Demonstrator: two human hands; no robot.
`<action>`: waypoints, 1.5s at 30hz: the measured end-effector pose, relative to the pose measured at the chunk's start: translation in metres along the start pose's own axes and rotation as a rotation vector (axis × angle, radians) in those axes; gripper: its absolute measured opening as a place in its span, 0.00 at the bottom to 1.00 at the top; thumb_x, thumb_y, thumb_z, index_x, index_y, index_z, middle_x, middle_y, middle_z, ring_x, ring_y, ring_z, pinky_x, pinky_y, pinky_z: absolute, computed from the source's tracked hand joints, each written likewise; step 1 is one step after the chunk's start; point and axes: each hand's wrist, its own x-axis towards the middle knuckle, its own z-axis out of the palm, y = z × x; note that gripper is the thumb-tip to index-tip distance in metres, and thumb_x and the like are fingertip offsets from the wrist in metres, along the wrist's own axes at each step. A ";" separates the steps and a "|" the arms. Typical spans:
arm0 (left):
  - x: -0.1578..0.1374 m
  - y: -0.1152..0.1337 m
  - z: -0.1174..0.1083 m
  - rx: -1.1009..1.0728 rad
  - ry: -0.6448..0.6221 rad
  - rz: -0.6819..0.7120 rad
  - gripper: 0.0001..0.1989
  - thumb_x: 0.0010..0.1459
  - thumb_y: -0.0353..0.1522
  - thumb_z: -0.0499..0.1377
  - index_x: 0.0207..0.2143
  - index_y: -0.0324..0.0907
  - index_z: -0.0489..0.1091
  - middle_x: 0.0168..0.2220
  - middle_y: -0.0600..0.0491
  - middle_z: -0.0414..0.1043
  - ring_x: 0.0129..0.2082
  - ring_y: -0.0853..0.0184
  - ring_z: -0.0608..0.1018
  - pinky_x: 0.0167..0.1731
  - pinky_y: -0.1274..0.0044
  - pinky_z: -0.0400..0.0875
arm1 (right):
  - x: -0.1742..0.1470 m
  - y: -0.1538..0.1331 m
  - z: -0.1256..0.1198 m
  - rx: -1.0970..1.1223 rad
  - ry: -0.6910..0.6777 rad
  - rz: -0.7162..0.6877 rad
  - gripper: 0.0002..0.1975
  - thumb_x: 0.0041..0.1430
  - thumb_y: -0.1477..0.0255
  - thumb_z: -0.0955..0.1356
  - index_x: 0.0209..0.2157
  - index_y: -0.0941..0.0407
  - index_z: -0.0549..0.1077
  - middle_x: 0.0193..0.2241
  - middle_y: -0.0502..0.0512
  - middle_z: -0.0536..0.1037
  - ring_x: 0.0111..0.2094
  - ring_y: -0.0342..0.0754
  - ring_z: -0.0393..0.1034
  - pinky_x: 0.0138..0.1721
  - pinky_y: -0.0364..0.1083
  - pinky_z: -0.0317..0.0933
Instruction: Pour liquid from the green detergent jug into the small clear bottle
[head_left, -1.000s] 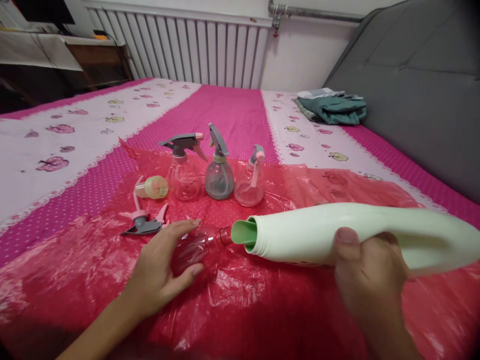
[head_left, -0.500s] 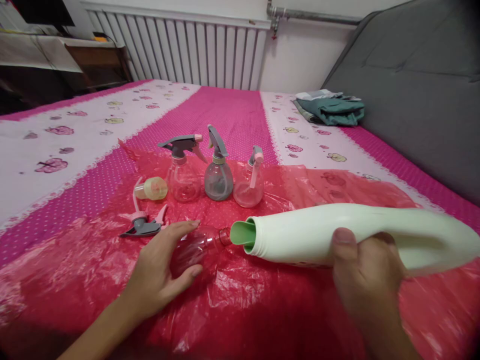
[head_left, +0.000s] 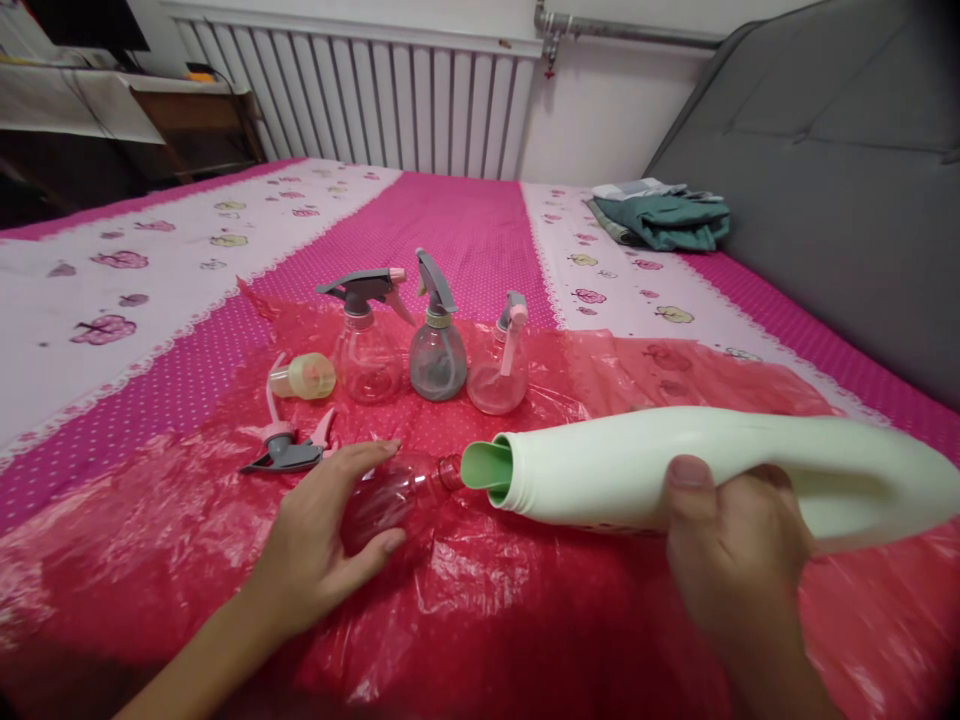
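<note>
My left hand (head_left: 322,530) is curved round a clear spray bottle body (head_left: 401,490) that has no head and tilts toward the right. In my right hand (head_left: 735,550) is the handle of a large pale green jug (head_left: 600,465), tipped on its side. Its green pouring spout (head_left: 486,466) meets the mouth of the clear bottle. I cannot make out any liquid flowing. Left of the bottle, a grey and pink spray head (head_left: 289,450) with its tube lies on the red plastic sheet (head_left: 525,620).
Behind stand three spray bottles: a clear one (head_left: 367,360), a grey one (head_left: 438,360) and another clear one (head_left: 497,375). A yellowish cap (head_left: 311,376) lies beside them. Folded clothes (head_left: 660,215) rest on the bed near the grey headboard (head_left: 825,170). A radiator (head_left: 375,100) lines the wall.
</note>
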 end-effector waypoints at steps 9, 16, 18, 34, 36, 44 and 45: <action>0.000 0.001 -0.001 0.004 -0.002 -0.010 0.27 0.69 0.42 0.59 0.67 0.50 0.62 0.61 0.44 0.76 0.58 0.49 0.81 0.57 0.59 0.76 | 0.002 -0.004 -0.002 0.013 -0.027 0.064 0.47 0.62 0.32 0.48 0.30 0.57 0.75 0.32 0.72 0.75 0.40 0.67 0.68 0.45 0.64 0.61; 0.000 0.002 -0.001 0.005 0.003 -0.010 0.27 0.69 0.43 0.59 0.67 0.50 0.62 0.61 0.44 0.76 0.58 0.49 0.81 0.56 0.59 0.77 | 0.002 -0.003 -0.001 0.011 -0.020 0.033 0.46 0.64 0.33 0.49 0.30 0.57 0.76 0.31 0.70 0.74 0.39 0.65 0.67 0.44 0.62 0.61; 0.000 0.002 -0.001 0.006 0.000 -0.013 0.27 0.69 0.43 0.59 0.67 0.51 0.62 0.61 0.44 0.76 0.58 0.49 0.81 0.56 0.59 0.77 | 0.002 -0.003 -0.001 0.008 -0.014 0.027 0.46 0.64 0.34 0.49 0.31 0.58 0.77 0.31 0.70 0.74 0.39 0.65 0.67 0.44 0.62 0.61; 0.002 0.002 -0.001 0.000 0.009 -0.016 0.27 0.67 0.42 0.60 0.67 0.51 0.64 0.60 0.44 0.78 0.57 0.48 0.82 0.56 0.58 0.78 | 0.003 -0.006 -0.003 0.016 -0.005 0.004 0.44 0.66 0.36 0.49 0.30 0.57 0.76 0.30 0.69 0.74 0.38 0.63 0.67 0.43 0.61 0.61; 0.002 0.002 -0.001 -0.001 0.008 -0.016 0.27 0.67 0.43 0.60 0.67 0.51 0.64 0.60 0.44 0.78 0.56 0.48 0.82 0.56 0.57 0.78 | 0.002 -0.005 -0.003 0.008 -0.002 -0.008 0.44 0.67 0.36 0.49 0.31 0.58 0.77 0.30 0.69 0.74 0.38 0.62 0.67 0.43 0.60 0.61; 0.002 0.002 -0.002 0.008 0.010 -0.018 0.27 0.67 0.42 0.60 0.66 0.51 0.63 0.59 0.44 0.77 0.56 0.48 0.82 0.56 0.58 0.78 | 0.002 -0.003 -0.003 -0.006 0.004 -0.016 0.44 0.68 0.36 0.49 0.31 0.58 0.77 0.31 0.68 0.74 0.38 0.61 0.66 0.43 0.59 0.60; 0.002 0.002 -0.002 0.008 0.008 -0.017 0.27 0.67 0.42 0.60 0.66 0.51 0.63 0.60 0.44 0.77 0.56 0.48 0.82 0.56 0.58 0.78 | 0.002 -0.004 -0.003 -0.002 0.002 -0.014 0.45 0.67 0.36 0.49 0.31 0.59 0.77 0.31 0.69 0.74 0.38 0.61 0.66 0.43 0.59 0.60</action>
